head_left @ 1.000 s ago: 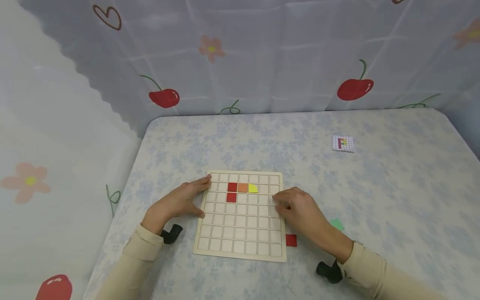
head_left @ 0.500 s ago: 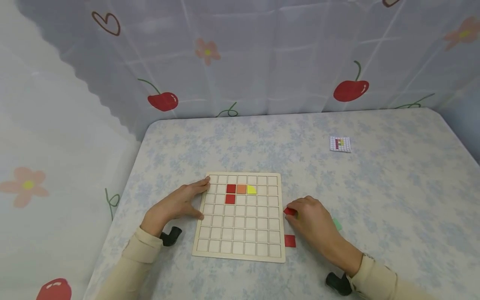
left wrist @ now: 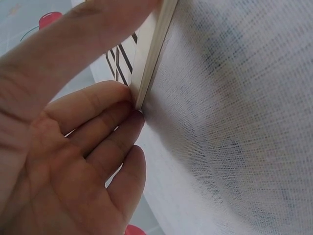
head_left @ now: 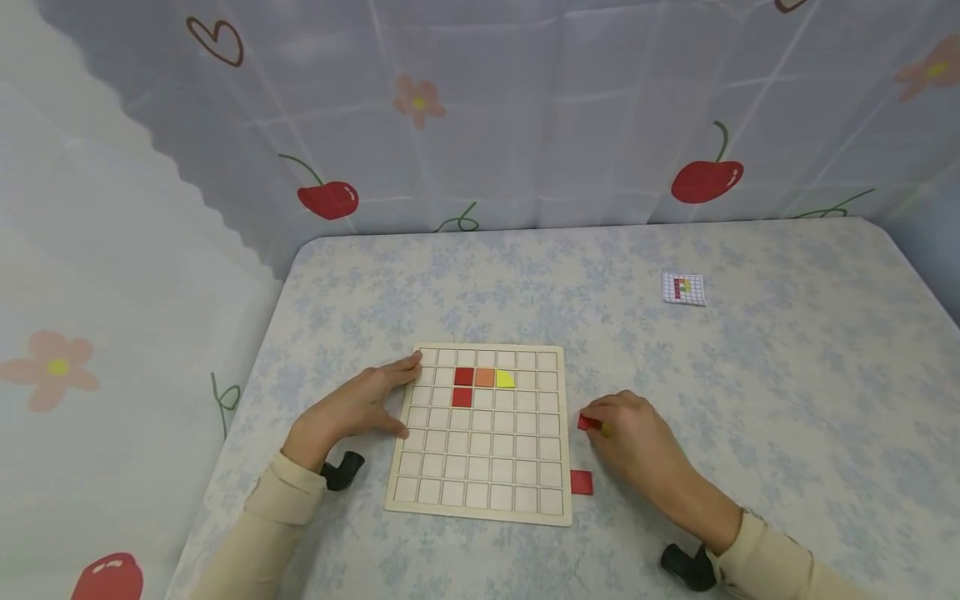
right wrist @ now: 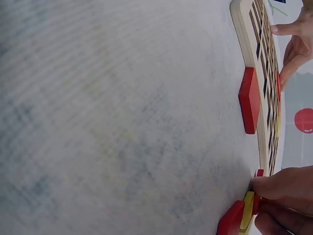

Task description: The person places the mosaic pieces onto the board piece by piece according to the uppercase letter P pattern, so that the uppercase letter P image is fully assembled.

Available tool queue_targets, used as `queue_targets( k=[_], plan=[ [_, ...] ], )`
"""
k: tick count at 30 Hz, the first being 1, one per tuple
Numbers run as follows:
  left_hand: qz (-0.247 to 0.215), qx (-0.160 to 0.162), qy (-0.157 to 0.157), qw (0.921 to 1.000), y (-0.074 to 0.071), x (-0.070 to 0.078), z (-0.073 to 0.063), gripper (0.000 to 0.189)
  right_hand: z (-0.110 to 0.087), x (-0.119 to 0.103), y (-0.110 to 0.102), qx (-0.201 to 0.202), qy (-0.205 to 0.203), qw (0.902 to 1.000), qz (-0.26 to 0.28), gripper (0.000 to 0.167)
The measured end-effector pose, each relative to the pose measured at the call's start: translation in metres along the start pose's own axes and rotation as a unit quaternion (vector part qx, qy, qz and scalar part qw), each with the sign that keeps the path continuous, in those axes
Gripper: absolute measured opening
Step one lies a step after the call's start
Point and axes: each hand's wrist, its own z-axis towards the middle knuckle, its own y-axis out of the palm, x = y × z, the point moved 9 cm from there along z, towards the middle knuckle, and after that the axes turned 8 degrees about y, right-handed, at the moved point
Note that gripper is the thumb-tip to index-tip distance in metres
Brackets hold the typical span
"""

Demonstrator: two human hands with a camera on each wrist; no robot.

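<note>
A pale wooden grid board (head_left: 487, 446) lies flat on the table. Two red tiles (head_left: 462, 387), an orange tile (head_left: 485, 378) and a yellow round-cornered tile (head_left: 506, 379) sit in its upper cells. Along the board's left edge rests my left hand (head_left: 363, 404), fingertips at the upper corner and thumb lower down. Right of the board, my right hand (head_left: 637, 433) pinches a red tile (head_left: 585, 422) close over the table. A yellow piece (right wrist: 248, 211) and another red piece (right wrist: 230, 220) are beside those fingers in the right wrist view.
Against the board's lower right edge lies a loose red tile (head_left: 581, 482). A small card with a coloured grid pattern (head_left: 683, 288) is at the back right. Black curved mounts (head_left: 343, 472) show under both wrists. A printed curtain (head_left: 525, 125) hangs behind the table.
My right hand has left the board's right edge, moved down and right, and taken hold of a red tile, shifting it slightly right. The green piece is now hidden. My left hand stays put.
</note>
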Motion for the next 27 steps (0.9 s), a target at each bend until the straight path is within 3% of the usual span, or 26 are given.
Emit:
queue_targets(
  k=[8,17,27],
  plan=[
    [-0.01,-0.004,-0.019,0.9998,0.001,-0.003,-0.001,0.096,0.004,-0.012,-0.004,0.026,-0.026,0.9993,-0.013,0.018],
    [-0.003,-0.004,-0.027,0.9996,0.001,-0.003,0.001,0.096,0.017,-0.048,0.024,-0.039,-0.036,0.9984,0.02,0.022],
    [0.008,-0.007,-0.037,0.9992,0.002,-0.005,0.001,0.095,0.031,-0.1,0.05,-0.042,-0.102,0.9924,0.055,0.015]
  ],
)
